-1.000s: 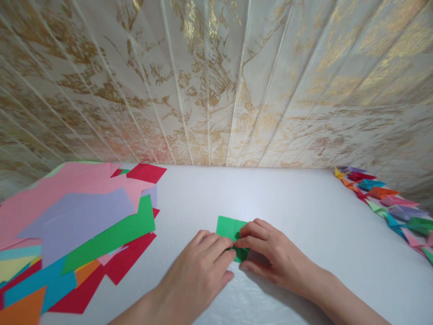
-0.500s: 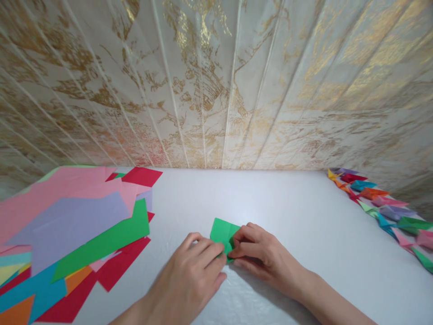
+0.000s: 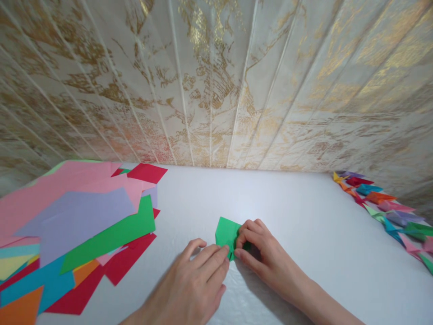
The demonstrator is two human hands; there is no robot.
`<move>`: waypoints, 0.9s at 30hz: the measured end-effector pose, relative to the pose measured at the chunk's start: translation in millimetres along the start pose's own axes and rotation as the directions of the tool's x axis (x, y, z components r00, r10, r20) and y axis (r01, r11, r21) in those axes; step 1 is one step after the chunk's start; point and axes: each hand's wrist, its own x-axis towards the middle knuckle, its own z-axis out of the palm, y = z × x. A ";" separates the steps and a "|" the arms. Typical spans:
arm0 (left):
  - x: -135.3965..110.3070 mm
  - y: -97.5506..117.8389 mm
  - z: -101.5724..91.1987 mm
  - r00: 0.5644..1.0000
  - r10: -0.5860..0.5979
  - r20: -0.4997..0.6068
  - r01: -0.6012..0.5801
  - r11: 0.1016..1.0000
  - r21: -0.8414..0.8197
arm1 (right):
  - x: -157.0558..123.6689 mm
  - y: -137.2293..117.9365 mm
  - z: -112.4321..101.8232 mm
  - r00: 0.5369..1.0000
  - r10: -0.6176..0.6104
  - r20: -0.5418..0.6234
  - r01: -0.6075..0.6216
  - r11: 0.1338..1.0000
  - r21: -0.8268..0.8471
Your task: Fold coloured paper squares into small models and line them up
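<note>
A small folded green paper [image 3: 226,232] lies on the white table [image 3: 287,212] near the front middle. My left hand [image 3: 196,282] rests flat beside it, its fingertips stretched out and pressing the paper's near left edge. My right hand [image 3: 262,257] is curled over the paper's right side, fingers bent and pinching a fold of it. Part of the paper is hidden under the right fingers.
A loose pile of coloured paper sheets [image 3: 74,225] in pink, lilac, green, red and blue covers the table's left side. A row of several folded paper pieces [image 3: 389,210] runs along the right edge. A cream and gold patterned wall [image 3: 216,81] rises behind the table.
The green paper has been folded narrower, its far corner now angled upward. My right fingers have curled more tightly over it, and my left fingers have slid to its near left edge.
</note>
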 end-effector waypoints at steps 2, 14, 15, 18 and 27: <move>-0.1 -0.2 -1.8 1.000 -0.010 0.008 0.010 1.000 -0.027 | 1.2 -1.2 -1.4 1.000 0.010 0.015 -0.010 1.000 -0.006; 3.6 -3.2 -4.5 0.999 0.000 0.039 0.002 0.999 -0.051 | 6.8 -1.0 1.0 1.000 0.017 0.012 -0.016 0.995 -0.097; 3.8 -3.2 -4.9 0.999 -0.007 0.053 0.011 0.998 -0.066 | 6.7 -0.6 1.3 1.000 0.013 0.010 -0.012 0.995 -0.098; 4.7 -2.9 -5.2 0.996 -0.009 0.092 0.017 0.996 -0.084 | 5.4 0.5 2.5 1.000 -0.008 -0.004 0.008 0.995 -0.096; 9.4 -1.3 -7.1 0.991 -0.029 0.132 0.038 0.997 -0.067 | -1.0 -0.7 7.8 0.995 0.006 -0.100 -0.011 0.999 -0.048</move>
